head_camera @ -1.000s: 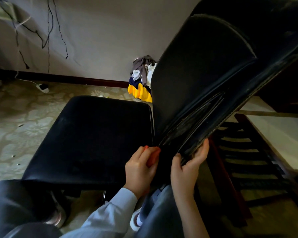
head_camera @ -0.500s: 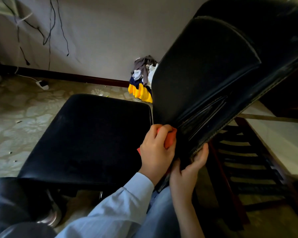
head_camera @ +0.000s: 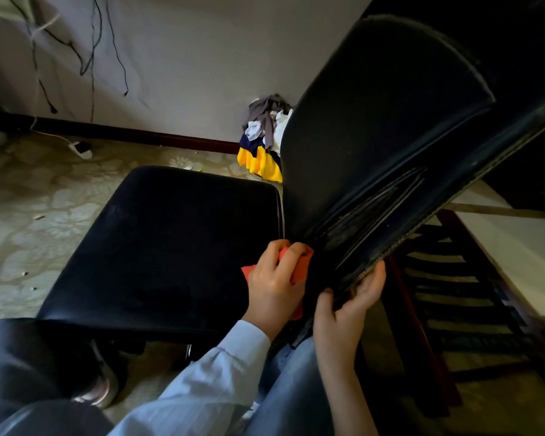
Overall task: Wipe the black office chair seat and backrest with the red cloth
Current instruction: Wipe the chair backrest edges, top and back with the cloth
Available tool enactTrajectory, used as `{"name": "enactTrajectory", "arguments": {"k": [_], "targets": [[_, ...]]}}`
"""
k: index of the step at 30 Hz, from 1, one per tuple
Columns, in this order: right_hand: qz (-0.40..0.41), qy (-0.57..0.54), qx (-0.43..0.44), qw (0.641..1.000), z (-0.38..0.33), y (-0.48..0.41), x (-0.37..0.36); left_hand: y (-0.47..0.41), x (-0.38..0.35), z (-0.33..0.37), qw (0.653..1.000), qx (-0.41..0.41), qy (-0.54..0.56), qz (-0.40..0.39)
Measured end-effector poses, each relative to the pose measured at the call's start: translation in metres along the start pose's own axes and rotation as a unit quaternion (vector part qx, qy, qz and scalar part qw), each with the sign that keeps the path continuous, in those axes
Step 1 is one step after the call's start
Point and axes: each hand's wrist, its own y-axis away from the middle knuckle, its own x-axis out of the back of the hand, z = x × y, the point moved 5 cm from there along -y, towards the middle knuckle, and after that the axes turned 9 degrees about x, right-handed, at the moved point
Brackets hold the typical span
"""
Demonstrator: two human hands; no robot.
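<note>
Left hand [head_camera: 274,284] is curled tight round the red cloth [head_camera: 301,269], pushing it into the crease where the black seat [head_camera: 170,247] meets the backrest [head_camera: 375,136], at the near corner. Just beside it, the right hand [head_camera: 343,313] grips the backrest's lower edge, thumb in front and fingers hooked behind. A heap of clothes [head_camera: 261,146] lies by the wall beyond.

Red cloth [head_camera: 301,268] mostly hidden under left hand [head_camera: 274,291] beside backrest [head_camera: 375,127]; backrest top cut off at pic edge; clothes pile [head_camera: 258,158] partly behind it.
</note>
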Motion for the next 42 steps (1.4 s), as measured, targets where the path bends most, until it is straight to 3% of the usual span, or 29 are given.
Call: {"name": "enactTrajectory", "arguments": {"k": [12,17,19,22,30,36,38,42], "targets": [[-0.006,-0.017,-0.033,0.999,0.000,0.000,-0.003,0.033,-0.002,-0.030,0.996,0.090,0.024,-0.013],[-0.014,-0.013,-0.039,0.999,-0.003,0.001,-0.004,0.061,-0.008,-0.051,0.988,0.127,0.002,-0.093],[-0.017,-0.011,-0.041,0.999,-0.004,0.002,-0.003,0.080,-0.007,-0.065,0.972,0.200,0.015,-0.121],[-0.018,0.001,-0.035,0.999,-0.004,0.003,-0.001,0.098,0.006,-0.084,0.939,0.328,0.053,-0.091],[-0.009,0.002,-0.055,0.998,-0.007,0.001,-0.002,0.027,0.025,-0.029,0.964,0.208,0.168,0.017],[-0.009,-0.012,-0.040,0.999,-0.012,-0.001,-0.002,0.017,0.006,-0.009,0.997,0.068,0.039,-0.003],[-0.006,-0.020,-0.046,0.999,-0.013,0.000,-0.001,0.026,0.003,-0.014,0.996,0.079,0.041,-0.020],[-0.008,-0.032,-0.056,0.998,-0.013,-0.002,-0.003,0.045,0.001,-0.034,0.974,0.183,0.118,-0.063]]}}
